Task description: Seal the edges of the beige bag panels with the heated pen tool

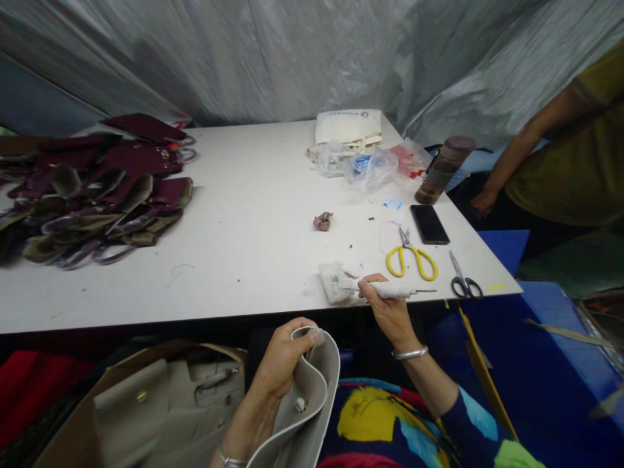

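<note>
My left hand (pixel 283 357) grips the top edge of a light grey handbag body (pixel 327 390), fingers and thumb pinching its rim below the table's front edge. The bag's mouth gapes, and a small metal-like fitting (pixel 301 405) shows on its inner side. My right hand (pixel 387 312) is closed around a tool with a thick white handle (pixel 390 290) and a thin metal rod at its right end. The tool's left end meets a small whitish container or wad (pixel 335 283) at the table edge; its exact kind is unclear.
Yellow-handled scissors (pixel 412 259), black-handled scissors (pixel 465 284), a phone (pixel 429 224) and a bottle (pixel 444 170) lie or stand at right. Maroon bags (pixel 141 156) are heaped at left. A carton (pixel 229 348) of grey bags stands below. Another person's arm (pixel 526 146) is at right.
</note>
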Action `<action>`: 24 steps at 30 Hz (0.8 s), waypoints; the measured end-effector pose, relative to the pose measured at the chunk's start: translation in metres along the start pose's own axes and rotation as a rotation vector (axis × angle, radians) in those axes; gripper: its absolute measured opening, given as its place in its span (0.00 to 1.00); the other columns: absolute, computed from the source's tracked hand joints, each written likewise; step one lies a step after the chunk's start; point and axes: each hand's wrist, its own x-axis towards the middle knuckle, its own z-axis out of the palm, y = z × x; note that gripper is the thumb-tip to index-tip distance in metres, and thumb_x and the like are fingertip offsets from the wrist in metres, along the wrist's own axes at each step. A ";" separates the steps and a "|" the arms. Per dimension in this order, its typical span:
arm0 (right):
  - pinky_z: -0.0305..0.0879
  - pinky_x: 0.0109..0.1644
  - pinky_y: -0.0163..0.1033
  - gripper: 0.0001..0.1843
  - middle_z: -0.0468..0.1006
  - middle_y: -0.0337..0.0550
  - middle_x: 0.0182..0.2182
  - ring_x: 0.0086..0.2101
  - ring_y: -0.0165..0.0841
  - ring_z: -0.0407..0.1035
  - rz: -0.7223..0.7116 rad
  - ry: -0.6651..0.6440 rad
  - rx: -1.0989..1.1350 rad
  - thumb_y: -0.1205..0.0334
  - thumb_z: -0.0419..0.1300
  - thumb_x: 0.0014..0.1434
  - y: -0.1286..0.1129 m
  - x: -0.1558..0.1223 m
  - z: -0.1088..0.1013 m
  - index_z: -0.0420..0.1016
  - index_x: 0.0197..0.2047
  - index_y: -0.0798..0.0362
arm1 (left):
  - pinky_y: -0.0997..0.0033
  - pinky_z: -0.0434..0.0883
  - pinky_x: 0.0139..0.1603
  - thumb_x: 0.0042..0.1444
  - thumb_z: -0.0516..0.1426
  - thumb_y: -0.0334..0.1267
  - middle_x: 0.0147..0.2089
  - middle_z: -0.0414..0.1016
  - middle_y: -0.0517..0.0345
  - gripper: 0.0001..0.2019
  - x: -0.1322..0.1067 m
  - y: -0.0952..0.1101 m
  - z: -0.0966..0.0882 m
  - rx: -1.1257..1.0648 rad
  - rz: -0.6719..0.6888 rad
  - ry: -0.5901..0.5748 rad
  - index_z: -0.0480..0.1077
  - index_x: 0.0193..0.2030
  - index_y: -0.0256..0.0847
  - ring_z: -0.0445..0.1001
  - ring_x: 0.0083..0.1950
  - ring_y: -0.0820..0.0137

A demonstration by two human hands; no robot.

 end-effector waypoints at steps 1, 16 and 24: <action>0.68 0.41 0.40 0.20 0.75 0.40 0.29 0.32 0.37 0.70 -0.006 -0.008 0.000 0.43 0.62 0.69 0.000 0.000 0.000 0.76 0.36 0.52 | 0.73 0.65 0.33 0.41 0.73 0.44 0.28 0.75 0.58 0.17 0.002 -0.001 -0.001 -0.023 -0.015 0.003 0.76 0.33 0.36 0.70 0.29 0.71; 0.65 0.41 0.39 0.16 0.74 0.39 0.30 0.33 0.35 0.68 -0.056 -0.069 -0.011 0.48 0.61 0.70 0.002 0.000 0.002 0.75 0.38 0.52 | 0.75 0.65 0.33 0.36 0.77 0.45 0.28 0.76 0.59 0.23 0.006 -0.002 -0.004 -0.117 -0.074 -0.018 0.76 0.33 0.34 0.70 0.29 0.74; 0.64 0.39 0.37 0.15 0.76 0.38 0.28 0.30 0.33 0.69 0.056 -0.168 0.187 0.50 0.62 0.71 -0.008 -0.024 0.001 0.76 0.36 0.52 | 0.75 0.64 0.32 0.33 0.78 0.46 0.27 0.75 0.59 0.24 0.005 0.001 0.000 -0.114 -0.092 -0.050 0.76 0.32 0.35 0.68 0.28 0.74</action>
